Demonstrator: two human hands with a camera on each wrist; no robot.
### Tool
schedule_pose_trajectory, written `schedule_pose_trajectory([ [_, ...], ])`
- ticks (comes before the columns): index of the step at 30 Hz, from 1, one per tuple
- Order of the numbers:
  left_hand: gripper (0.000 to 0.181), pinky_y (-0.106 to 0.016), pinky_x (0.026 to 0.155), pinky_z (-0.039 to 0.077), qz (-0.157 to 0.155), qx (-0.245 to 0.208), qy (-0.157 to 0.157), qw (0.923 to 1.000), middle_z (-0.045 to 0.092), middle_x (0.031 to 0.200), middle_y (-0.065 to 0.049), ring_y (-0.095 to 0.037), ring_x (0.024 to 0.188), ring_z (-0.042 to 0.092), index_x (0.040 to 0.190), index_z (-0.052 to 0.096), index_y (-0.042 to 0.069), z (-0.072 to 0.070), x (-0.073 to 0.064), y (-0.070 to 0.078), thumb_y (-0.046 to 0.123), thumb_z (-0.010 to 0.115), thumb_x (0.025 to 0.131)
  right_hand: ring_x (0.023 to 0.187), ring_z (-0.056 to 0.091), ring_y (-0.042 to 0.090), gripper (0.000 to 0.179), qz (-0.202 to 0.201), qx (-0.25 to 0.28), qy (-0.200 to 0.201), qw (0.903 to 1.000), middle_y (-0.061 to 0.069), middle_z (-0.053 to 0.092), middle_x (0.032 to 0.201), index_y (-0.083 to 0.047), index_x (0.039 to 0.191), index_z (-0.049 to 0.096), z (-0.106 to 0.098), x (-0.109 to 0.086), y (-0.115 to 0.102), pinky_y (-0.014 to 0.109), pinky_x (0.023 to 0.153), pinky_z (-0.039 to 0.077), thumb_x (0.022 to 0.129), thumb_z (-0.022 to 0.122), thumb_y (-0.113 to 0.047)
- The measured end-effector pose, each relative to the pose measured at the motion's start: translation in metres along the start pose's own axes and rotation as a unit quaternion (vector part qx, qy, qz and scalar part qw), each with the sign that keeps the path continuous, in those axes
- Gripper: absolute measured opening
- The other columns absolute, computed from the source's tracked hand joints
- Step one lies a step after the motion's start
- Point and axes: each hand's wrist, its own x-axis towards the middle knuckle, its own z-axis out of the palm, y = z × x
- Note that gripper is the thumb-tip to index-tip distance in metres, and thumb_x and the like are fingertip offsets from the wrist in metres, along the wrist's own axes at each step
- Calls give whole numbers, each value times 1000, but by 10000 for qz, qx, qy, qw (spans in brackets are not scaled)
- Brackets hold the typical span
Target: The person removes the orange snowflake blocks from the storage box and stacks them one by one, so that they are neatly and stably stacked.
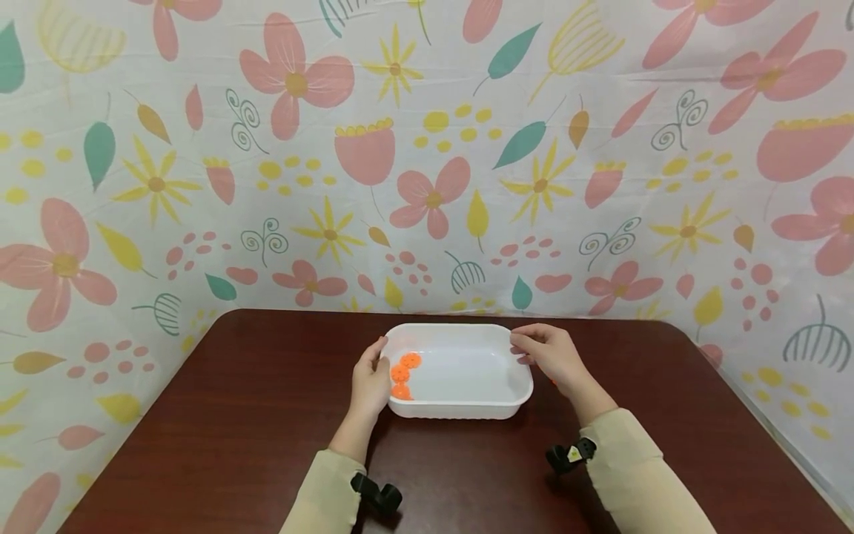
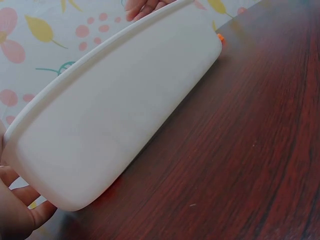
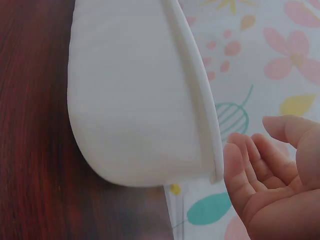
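A white oblong plastic basin with rounded corners is over the wooden table, in front of me. Several round orange slices lie inside it, bunched against its left end. My left hand grips that end; in the left wrist view its fingers curl about the basin's outer corner. At the opposite end is my right hand, with its fingertips over the right rim. The right wrist view shows this hand's thumb spread away from loosely bent fingers, beside the rim and pinching nothing.
Some small orange thing is partly hidden beside my right forearm, outside the basin. The dark red-brown table reaches back to a flower-printed cloth. Each wrist carries a black camera mount.
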Motion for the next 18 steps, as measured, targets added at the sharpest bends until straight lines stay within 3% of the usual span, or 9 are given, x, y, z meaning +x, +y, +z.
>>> schedule_pose_trajectory([
  [10, 41, -45, 113, 28, 57, 58, 14, 10000, 39, 149, -12, -28, 140, 31, 137, 49, 7, 0, 0, 1, 6, 40, 97, 86, 67, 18, 38, -103, -6, -334, 9994, 24, 65, 108, 6, 116, 61, 20, 5, -7, 35, 75, 58, 91, 62, -23],
  [18, 41, -45, 114, 27, 18, 63, 10, 10000, 39, 149, -11, -28, 140, 30, 137, 49, 7, -2, -1, 3, 7, 40, 97, 87, 68, 19, 36, -257, -77, -569, 9980, 17, 67, 107, 4, 115, 63, 40, 8, -13, 35, 75, 58, 90, 63, -21],
])
